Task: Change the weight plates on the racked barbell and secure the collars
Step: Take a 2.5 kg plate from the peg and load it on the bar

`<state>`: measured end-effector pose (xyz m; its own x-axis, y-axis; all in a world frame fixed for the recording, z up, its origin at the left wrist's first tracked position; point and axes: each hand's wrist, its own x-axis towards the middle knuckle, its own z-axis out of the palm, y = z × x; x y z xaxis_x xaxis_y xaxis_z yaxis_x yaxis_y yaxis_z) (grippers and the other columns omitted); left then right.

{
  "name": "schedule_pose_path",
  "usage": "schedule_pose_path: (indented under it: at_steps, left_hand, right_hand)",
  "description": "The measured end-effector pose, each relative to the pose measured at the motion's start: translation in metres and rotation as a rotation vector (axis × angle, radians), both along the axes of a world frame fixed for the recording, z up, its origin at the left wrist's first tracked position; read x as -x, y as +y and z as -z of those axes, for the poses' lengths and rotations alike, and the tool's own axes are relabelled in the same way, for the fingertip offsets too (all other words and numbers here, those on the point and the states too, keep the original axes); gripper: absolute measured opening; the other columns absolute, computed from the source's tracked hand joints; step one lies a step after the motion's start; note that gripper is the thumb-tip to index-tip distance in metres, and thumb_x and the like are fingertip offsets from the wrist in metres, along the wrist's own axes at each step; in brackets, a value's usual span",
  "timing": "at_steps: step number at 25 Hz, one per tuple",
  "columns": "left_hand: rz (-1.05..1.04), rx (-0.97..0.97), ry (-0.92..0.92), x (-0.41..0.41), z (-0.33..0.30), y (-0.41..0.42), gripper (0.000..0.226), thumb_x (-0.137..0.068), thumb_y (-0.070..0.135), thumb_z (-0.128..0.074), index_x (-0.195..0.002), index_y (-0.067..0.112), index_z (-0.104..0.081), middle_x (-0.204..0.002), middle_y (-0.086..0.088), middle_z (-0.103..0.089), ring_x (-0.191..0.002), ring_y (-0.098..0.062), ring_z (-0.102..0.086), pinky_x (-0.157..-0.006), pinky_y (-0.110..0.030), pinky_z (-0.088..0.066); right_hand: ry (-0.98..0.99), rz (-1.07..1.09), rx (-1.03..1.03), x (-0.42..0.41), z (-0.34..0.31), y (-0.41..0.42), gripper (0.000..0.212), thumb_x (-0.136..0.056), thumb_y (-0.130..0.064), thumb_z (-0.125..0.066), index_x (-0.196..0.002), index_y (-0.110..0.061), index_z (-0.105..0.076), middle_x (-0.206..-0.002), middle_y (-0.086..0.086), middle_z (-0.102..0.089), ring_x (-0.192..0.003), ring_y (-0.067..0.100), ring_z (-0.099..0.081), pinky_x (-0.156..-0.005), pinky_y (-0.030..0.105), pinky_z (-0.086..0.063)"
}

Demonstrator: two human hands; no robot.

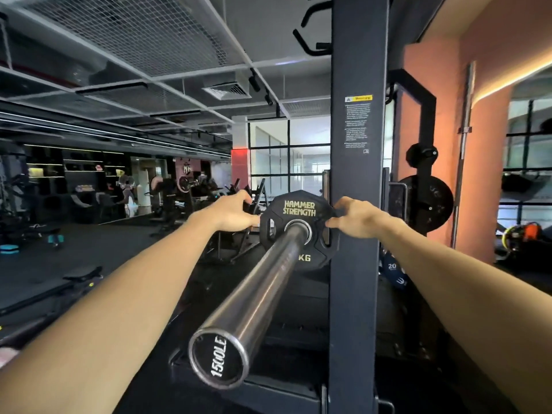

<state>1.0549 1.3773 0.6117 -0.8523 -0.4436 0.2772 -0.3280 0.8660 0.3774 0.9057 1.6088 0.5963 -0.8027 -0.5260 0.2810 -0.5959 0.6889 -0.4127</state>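
The long steel barbell sleeve [254, 291] runs with its long axis straight away from the camera, its capped end [218, 358], printed "1500LB", pointing back toward the person and sitting nearest the lens at lower centre. At the far end of the sleeve a black rubber-coated weight plate [298, 231] with gold "HAMMER STRENGTH" lettering is threaded on the bar, its flat face turned toward the camera, close beside the dark grey upright post of the rack [358, 204]. The left hand [234, 215] grips the plate's left rim with curled fingers; the right hand [355, 218] grips the right rim, thumb on the face near a grip hole. The post covers the plate's right edge, and the sleeve hides the number before "KG", so its weight cannot be read. The fingertips behind the plate are out of sight. A second black plate [430, 204] hangs on a storage peg behind the post, partly hidden, its markings too blurred to make out.
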Motion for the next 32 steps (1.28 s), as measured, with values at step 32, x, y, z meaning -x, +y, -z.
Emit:
schedule_pose_path:
  at_steps: [32]
  left_hand:
    - [-0.018, 0.002, 0.295, -0.104, 0.058, 0.048, 0.036, -0.078, 0.009, -0.057, -0.114, 0.014, -0.059, -0.109, -0.015, -0.063, -0.097, -0.036, -0.059, -0.075, -0.037, -0.049]
  right_hand:
    - [0.105, 0.308, 0.169, -0.181, 0.035, 0.009, 0.01, -0.081, -0.012, -0.05, -0.074, -0.015, -0.057, -0.066, 0.004, -0.056, -0.051, 0.022, -0.056, -0.048, 0.022, -0.041]
